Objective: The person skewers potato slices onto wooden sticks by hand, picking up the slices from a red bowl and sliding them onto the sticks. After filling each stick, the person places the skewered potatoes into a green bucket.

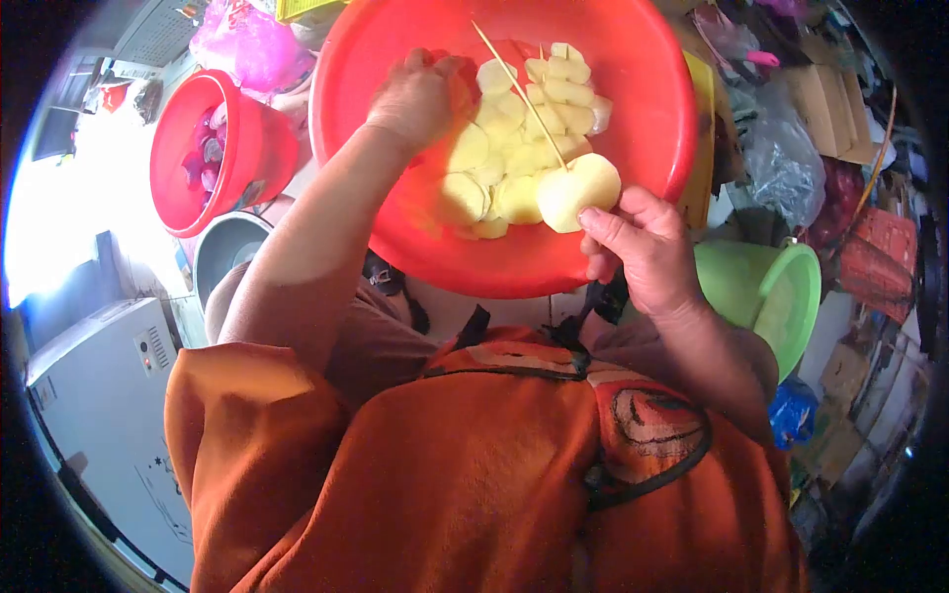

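My right hand pinches a large, round, pale-yellow potato slice between thumb and fingers at the basin's near right side. A thin wooden skewer runs from this slice up and to the left. Beneath lie many more potato slices in a big red basin, and some at the upper right are lined up in overlapping rows on skewers. Over the basin's left part is my left hand, back upward, beside the loose slices. Its fingertips are turned away, so what they touch is hidden.
A red bucket with purplish pieces stands at the left, above a grey tub. At the right is a light green bucket. Plastic bags and a cardboard box lie beyond. A white appliance stands lower left.
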A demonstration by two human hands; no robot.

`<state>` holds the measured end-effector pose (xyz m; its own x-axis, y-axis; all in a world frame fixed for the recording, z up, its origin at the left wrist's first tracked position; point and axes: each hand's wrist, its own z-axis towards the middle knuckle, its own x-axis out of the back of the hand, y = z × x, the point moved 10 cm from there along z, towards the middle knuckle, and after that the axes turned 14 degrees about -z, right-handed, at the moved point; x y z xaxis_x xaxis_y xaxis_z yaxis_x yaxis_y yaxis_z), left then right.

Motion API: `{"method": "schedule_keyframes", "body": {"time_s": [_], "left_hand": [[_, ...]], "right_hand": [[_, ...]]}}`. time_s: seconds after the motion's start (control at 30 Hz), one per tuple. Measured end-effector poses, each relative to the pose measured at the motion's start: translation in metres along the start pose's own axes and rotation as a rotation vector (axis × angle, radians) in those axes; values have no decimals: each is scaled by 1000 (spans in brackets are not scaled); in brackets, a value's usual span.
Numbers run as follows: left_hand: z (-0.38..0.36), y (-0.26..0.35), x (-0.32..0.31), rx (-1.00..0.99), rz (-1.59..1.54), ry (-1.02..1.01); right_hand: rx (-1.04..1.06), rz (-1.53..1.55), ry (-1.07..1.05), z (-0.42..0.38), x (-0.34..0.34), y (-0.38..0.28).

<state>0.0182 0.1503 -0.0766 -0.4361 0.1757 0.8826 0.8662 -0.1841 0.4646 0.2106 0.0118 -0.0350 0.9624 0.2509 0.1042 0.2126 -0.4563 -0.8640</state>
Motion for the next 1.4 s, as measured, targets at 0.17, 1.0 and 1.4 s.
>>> {"method": "schedule_keyframes", "body": {"time_s": [0.17, 1.0, 1.4], "left_hand": [[15, 9, -18, -70, 63, -177], [-33, -35, 32, 406, -1125, 34], [-36, -40, 76, 327, -1617, 405]], "right_hand": [[8, -44, 0, -1, 3, -1], [2, -145, -65, -15, -23, 7], [-12, -83, -122, -18, -30, 2]]}}
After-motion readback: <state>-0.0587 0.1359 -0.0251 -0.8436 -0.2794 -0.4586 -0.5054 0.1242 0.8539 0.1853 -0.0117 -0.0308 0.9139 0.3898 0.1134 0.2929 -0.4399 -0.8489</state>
